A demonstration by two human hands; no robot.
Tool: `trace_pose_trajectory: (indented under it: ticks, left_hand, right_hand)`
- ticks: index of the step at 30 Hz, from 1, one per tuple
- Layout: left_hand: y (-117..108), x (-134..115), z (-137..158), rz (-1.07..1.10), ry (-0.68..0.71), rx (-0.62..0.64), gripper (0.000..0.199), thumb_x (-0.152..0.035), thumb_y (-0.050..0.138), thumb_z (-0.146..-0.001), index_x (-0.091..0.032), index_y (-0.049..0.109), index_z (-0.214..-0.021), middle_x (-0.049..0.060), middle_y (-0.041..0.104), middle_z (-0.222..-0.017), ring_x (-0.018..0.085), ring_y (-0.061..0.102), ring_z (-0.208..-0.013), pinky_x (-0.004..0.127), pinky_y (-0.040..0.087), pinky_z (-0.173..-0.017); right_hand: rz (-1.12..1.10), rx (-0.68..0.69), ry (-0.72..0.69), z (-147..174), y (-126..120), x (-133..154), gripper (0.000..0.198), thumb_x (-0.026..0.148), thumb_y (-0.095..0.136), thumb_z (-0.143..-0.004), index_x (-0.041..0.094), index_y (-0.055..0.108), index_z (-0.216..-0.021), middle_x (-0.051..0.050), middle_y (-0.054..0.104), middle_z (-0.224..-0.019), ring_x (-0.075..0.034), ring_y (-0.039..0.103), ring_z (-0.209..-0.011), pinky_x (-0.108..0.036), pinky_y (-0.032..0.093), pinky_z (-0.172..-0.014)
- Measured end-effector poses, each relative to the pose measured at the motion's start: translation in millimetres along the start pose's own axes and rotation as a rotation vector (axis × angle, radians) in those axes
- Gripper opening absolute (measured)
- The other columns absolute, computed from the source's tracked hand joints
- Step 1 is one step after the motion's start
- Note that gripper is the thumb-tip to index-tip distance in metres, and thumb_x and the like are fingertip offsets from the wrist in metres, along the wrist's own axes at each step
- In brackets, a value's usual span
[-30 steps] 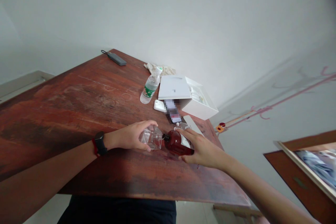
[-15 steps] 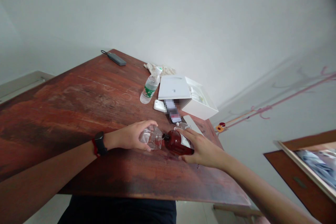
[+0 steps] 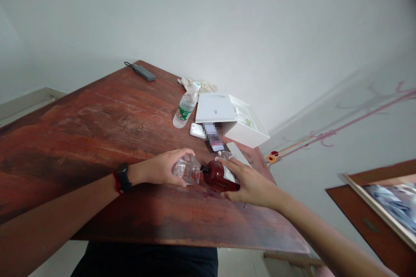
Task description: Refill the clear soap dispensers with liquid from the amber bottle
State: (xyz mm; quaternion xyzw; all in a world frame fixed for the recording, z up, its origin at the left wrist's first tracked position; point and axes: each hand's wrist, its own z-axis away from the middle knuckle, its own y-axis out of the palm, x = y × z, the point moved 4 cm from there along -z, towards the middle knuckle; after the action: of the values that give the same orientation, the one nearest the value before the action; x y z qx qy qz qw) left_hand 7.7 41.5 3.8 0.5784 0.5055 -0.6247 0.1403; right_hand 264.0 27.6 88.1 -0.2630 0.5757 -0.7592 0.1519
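Observation:
My left hand (image 3: 169, 168) is wrapped round a clear faceted plastic cup (image 3: 190, 169), its mouth turned to the right. In my right hand (image 3: 243, 179) is a reddish-brown bottle (image 3: 216, 176) with a white label, tilted so that its dark neck points left at the cup. The neck tip meets or slightly enters the cup's rim; I cannot tell which. Whether any liquid is flowing does not show. Just behind the brown bottle lies a clear object (image 3: 226, 154), partly hidden by my right fingers.
A clear bottle with a green label (image 3: 183, 111) stands behind my hands. Beside it are a white case (image 3: 196, 130), a phone (image 3: 214, 139) and a white box (image 3: 216, 108). A cloth (image 3: 206, 87) and a grey device (image 3: 144, 72) lie farther back on the wooden table (image 3: 97, 130).

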Motion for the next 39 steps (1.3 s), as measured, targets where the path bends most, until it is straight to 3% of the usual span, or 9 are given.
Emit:
trace_pose_trajectory:
  ticks: [39]
  left_hand:
    - [0.3, 0.4, -0.2, 0.005, -0.010, 0.006, 0.087, -0.029, 0.093, -0.072, -0.021, 0.050, -0.147, 0.012, 0.063, -0.147, 0.033, 0.063, -0.133, 0.042, 0.048, -0.116]
  right_hand:
    - [-0.020, 0.012, 0.003, 0.4, -1.7, 1.7, 0.078, 0.029, 0.080, -0.076, 0.024, 0.056, -0.150, -0.014, 0.065, -0.141, -0.035, 0.065, -0.126, -0.050, 0.054, -0.105]
